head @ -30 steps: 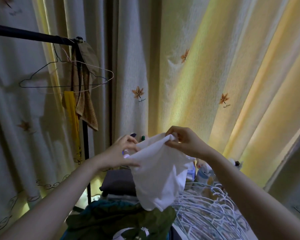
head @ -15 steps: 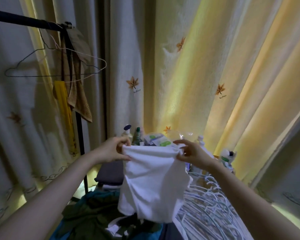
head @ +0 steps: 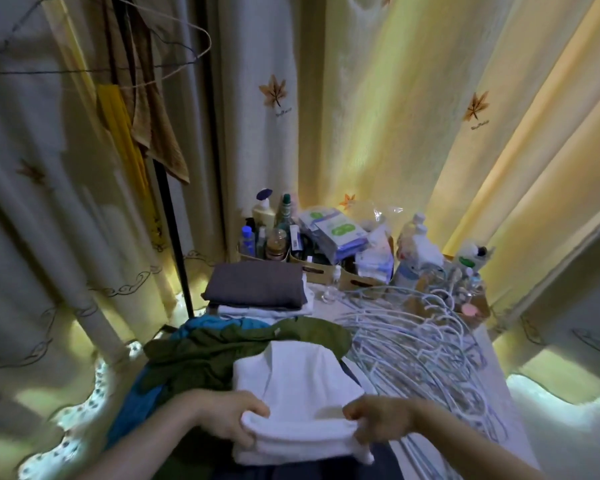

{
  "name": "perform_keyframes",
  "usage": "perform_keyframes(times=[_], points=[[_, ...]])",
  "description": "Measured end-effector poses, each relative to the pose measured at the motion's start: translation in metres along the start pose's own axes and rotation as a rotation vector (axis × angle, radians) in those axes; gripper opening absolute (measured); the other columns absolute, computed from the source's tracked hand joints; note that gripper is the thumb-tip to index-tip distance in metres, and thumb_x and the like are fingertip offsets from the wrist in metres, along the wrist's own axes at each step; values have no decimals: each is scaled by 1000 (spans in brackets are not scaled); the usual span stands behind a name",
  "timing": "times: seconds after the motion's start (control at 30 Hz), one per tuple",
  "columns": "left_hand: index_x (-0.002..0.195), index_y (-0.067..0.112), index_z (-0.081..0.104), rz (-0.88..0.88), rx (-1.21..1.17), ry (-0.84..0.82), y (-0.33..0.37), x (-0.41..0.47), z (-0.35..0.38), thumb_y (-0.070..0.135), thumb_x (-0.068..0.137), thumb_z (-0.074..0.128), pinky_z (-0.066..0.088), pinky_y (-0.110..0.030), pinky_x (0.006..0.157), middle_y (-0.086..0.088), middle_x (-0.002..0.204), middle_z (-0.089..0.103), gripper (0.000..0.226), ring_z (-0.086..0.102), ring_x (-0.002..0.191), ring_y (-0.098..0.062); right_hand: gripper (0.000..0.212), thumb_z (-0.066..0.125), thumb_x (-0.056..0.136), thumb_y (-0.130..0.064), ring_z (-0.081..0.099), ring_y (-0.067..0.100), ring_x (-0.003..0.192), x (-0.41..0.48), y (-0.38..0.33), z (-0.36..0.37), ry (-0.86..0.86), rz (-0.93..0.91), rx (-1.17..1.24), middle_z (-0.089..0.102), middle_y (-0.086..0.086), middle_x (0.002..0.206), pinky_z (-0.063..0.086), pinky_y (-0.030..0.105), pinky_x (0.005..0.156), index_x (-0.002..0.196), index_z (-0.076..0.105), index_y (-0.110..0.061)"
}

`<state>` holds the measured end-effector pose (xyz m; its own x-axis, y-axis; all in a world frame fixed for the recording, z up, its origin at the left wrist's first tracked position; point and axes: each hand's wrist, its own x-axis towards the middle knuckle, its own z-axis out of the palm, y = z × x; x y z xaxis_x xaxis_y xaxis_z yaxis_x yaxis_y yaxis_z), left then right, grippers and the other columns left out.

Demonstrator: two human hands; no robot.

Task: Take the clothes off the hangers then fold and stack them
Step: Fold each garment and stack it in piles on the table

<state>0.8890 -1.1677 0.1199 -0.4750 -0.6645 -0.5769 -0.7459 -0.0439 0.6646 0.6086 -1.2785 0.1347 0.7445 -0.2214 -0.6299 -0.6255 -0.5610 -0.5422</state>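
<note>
A white garment (head: 298, 386) lies on the pile of clothes in front of me, its near edge folded over. My left hand (head: 236, 417) grips that near edge at the left, and my right hand (head: 378, 420) pinches it at the right. Under it lie an olive green garment (head: 222, 348) and a blue garment (head: 142, 400). Farther back sits a folded stack with a dark grey piece (head: 257, 284) on top. White wire hangers (head: 423, 344) are heaped to the right. Two bare wire hangers (head: 174, 60) hang on the dark rail post (head: 174, 237) at upper left.
A brown towel (head: 160, 133) and a yellow cloth (head: 122, 133) hang from the rail. Bottles (head: 265, 216), packets and cardboard boxes (head: 357, 282) crowd the back of the surface. Leaf-patterned curtains (head: 395, 116) close in on all sides.
The white garment has come down from chest height onto the clothes pile, with its near edge folded over. Both hands came down and toward me with it. The view tilted downward.
</note>
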Motion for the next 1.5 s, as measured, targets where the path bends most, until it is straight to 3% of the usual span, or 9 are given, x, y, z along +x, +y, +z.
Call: perform_keyframes(times=[0.17, 0.37, 0.43, 0.63, 0.8, 0.97, 1.07, 1.3, 1.5], points=[[99, 18, 55, -53, -157, -21, -18, 5, 21, 24, 88, 55, 45, -33, 81, 1, 100, 53, 13, 48, 92, -10, 18, 54, 93, -11, 42, 6, 78, 10, 15, 14, -5, -28, 113, 45, -8, 77, 33, 22, 74, 83, 47, -25], [118, 23, 57, -334, -603, 340, -38, 3, 5, 21, 92, 53, 59, -35, 79, -6, 106, 69, 26, 67, 93, -21, 7, 62, 90, -12, 47, 5, 51, 42, 22, 1, 642, 132, 451, 55, 3, 62, 40, 27, 58, 90, 57, -7], [124, 22, 54, -441, -634, 385, -43, 10, 17, 26, 93, 52, 59, -35, 73, -5, 115, 64, 31, 63, 97, -21, 9, 62, 90, -14, 55, 15, 66, 58, 19, 12, 712, 219, 470, 65, 11, 77, 41, 31, 65, 94, 57, -8], [132, 24, 41, -687, -731, 379, -47, 21, 59, 63, 90, 37, 56, -28, 60, -6, 101, 64, 57, 65, 81, -20, 42, 53, 88, -55, 50, 16, 78, 64, 20, 32, 497, 394, 431, 54, 1, 82, 37, 31, 73, 85, 52, -14], [136, 30, 35, -554, -1102, 345, -48, 17, 65, 56, 84, 59, 56, -27, 66, 2, 116, 61, 63, 62, 99, -17, 62, 66, 81, -50, 54, 18, 106, 67, 15, 41, 384, 480, 401, 56, 4, 123, 41, 29, 84, 125, 48, -10], [129, 23, 47, -519, -1178, 216, -51, 12, 58, 53, 79, 66, 47, -41, 99, -1, 121, 59, 61, 56, 110, -22, 51, 80, 73, -32, 65, 24, 106, 58, 12, 26, 272, 400, 941, 67, 9, 117, 50, 42, 97, 117, 64, -11], [123, 17, 57, -484, -1290, 160, -51, 4, 47, 53, 74, 69, 46, -52, 99, -10, 120, 64, 61, 60, 111, -33, 57, 80, 71, -35, 66, 25, 106, 51, 9, 7, 148, 298, 1190, 69, 7, 116, 53, 38, 91, 121, 60, -15], [124, 17, 55, -114, -1447, 562, -47, -16, -45, 37, 80, 66, 55, -50, 84, -11, 117, 68, 50, 66, 106, -32, 37, 68, 80, -47, 72, 8, 77, 68, -16, -77, 382, 203, 1082, 75, -7, 85, 55, 20, 59, 106, 64, -21], [119, 22, 40, -80, -977, 1135, -54, 8, -165, 40, 89, 60, 52, -26, 62, -1, 112, 58, 41, 62, 94, -17, 50, 64, 88, -20, 63, 31, 94, 134, -22, -158, 661, -2, 1332, 60, 18, 118, 56, 39, 76, 132, 47, -6]])
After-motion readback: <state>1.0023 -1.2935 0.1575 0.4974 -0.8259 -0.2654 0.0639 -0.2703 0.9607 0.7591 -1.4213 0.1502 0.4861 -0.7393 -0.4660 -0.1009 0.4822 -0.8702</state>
